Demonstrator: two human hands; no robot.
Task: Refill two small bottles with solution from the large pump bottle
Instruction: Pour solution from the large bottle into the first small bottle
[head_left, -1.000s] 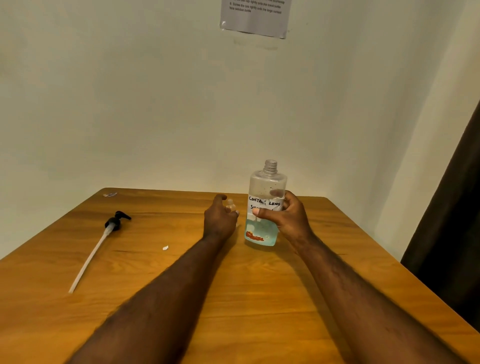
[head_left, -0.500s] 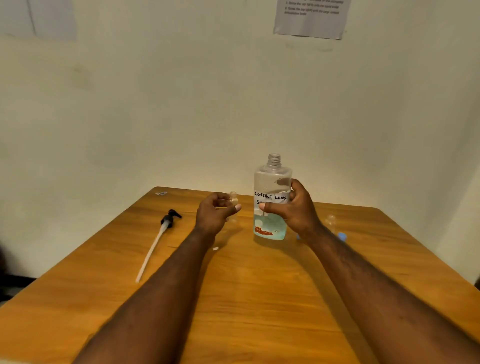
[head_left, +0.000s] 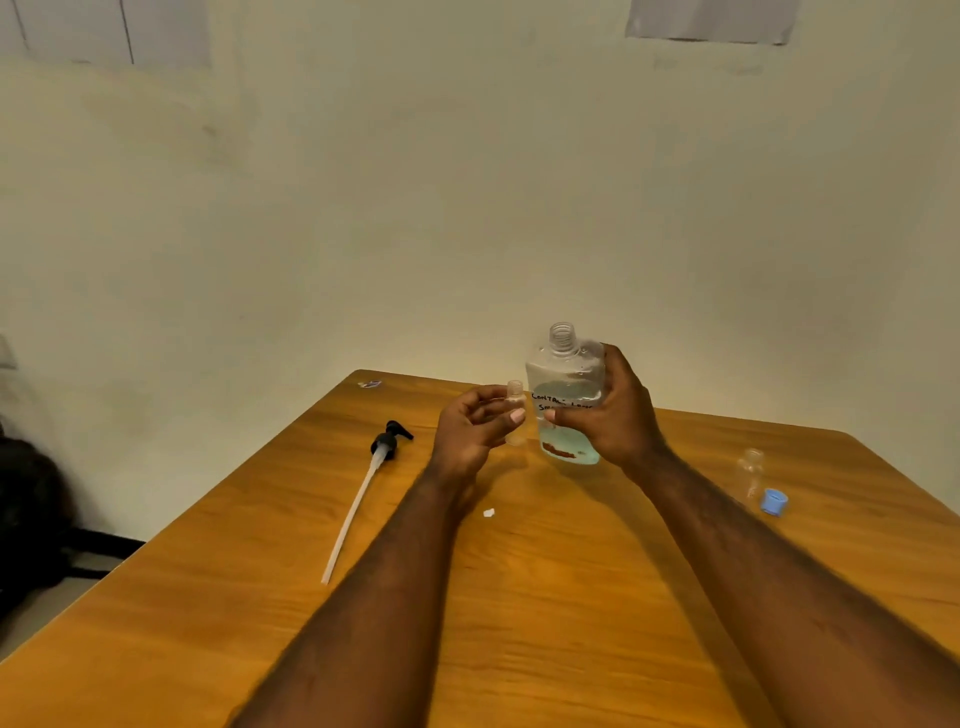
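Hands are close together: right hand (head_left: 615, 410) grips large bottle (head_left: 565, 387), pump off, and left hand (head_left: 470, 428) pinches small bottle (head_left: 515, 397) just beside, probably for pouring.

2 forearms extended; left hand (head_left: 467, 435) pinching, right hand (head_left: 617, 415) gripping, fingers curled.

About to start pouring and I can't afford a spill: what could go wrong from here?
1. The large bottle, gripped in the right hand, has a far wider neck than the small bottle pinched in the left hand; a direct pour may overshoot and spill.
2. The second small bottle stands by the right forearm, blue cap beside it; an elbow swing could topple it.
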